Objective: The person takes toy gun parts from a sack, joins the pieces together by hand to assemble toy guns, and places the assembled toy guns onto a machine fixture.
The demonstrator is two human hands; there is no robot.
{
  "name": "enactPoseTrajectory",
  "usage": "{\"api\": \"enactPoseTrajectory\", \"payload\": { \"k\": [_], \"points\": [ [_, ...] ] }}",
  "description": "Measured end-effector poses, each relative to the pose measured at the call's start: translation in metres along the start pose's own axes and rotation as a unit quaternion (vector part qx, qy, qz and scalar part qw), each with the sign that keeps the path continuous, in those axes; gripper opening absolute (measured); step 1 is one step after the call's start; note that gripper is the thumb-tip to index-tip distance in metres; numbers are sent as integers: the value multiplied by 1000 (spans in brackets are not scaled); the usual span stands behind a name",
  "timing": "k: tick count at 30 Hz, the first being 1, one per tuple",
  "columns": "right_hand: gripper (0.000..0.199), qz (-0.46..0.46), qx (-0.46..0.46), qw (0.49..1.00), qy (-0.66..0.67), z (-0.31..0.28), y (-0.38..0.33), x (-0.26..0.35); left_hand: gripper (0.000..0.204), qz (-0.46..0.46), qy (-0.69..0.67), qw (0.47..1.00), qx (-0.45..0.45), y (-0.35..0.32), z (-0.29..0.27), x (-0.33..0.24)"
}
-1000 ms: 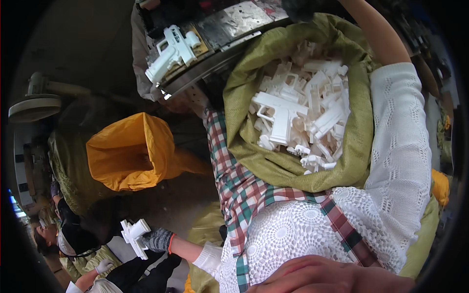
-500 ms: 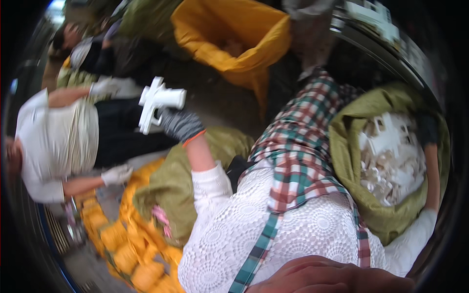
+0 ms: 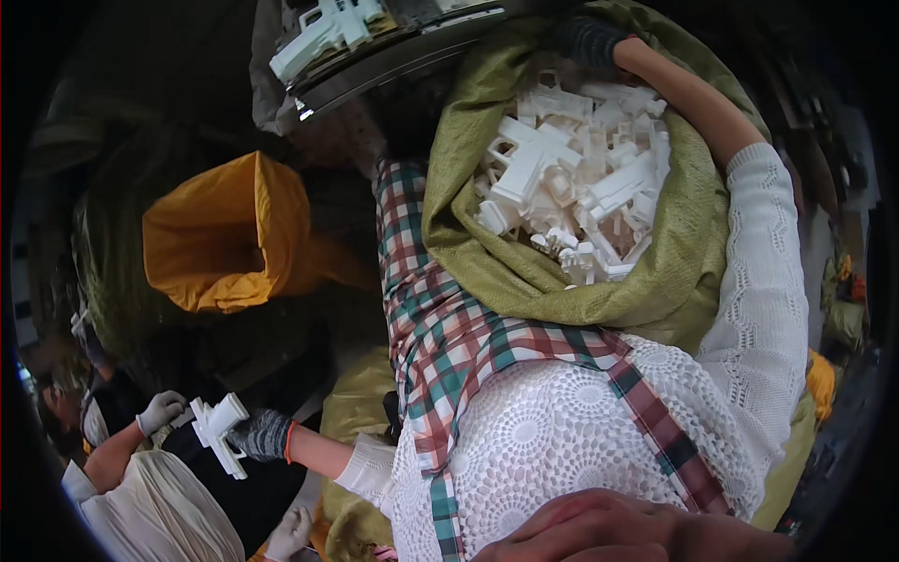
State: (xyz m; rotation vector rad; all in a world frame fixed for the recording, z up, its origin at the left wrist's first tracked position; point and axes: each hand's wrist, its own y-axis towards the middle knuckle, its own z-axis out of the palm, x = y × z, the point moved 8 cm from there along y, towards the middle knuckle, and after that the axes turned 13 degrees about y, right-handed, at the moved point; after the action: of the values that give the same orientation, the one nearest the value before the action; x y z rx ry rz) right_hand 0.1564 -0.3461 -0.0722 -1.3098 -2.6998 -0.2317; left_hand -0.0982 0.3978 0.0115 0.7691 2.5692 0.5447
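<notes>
Off to the left, my left hand (image 3: 262, 436), in a grey knit glove, is closed around a white plastic toy pistol (image 3: 217, 433). A green woven sack (image 3: 562, 304) stands open in front of me, its rim rolled down. White plastic toy-pistol pieces (image 3: 613, 187) fill it in a loose heap, with smaller fittings among them. My right arm reaches over the sack's right side. At the far part of the mouth, my right hand (image 3: 590, 42), in a dark knit glove, rests by the rim above the heap; its fingers are too dark to make out.
An open yellow sack (image 3: 220, 234) stands to the left. White toy-pistol pieces (image 3: 328, 33) lie on a dark-edged surface (image 3: 398, 58) at the far side. A co-worker in a white top (image 3: 169, 510), wearing white gloves, is at the lower left. Another green sack (image 3: 361, 412) lies beside my left arm.
The view has swung right, bringing the full sack to the middle. My left hand still holds the toy pistol, now lower in view. My right hand stays at the sack.
</notes>
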Motion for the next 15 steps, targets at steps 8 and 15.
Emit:
{"api": "enactPoseTrajectory", "payload": {
  "k": [8, 15],
  "points": [
    [19, 77, 266, 869, -411, 43, -21, -47, 36, -11, 104, 994, 37, -12, -13, -23],
    [24, 193, 297, 902, -245, 51, -1, -75, 34, 10, -264, 964, -38, -4, 7, 3]
  ]
}}
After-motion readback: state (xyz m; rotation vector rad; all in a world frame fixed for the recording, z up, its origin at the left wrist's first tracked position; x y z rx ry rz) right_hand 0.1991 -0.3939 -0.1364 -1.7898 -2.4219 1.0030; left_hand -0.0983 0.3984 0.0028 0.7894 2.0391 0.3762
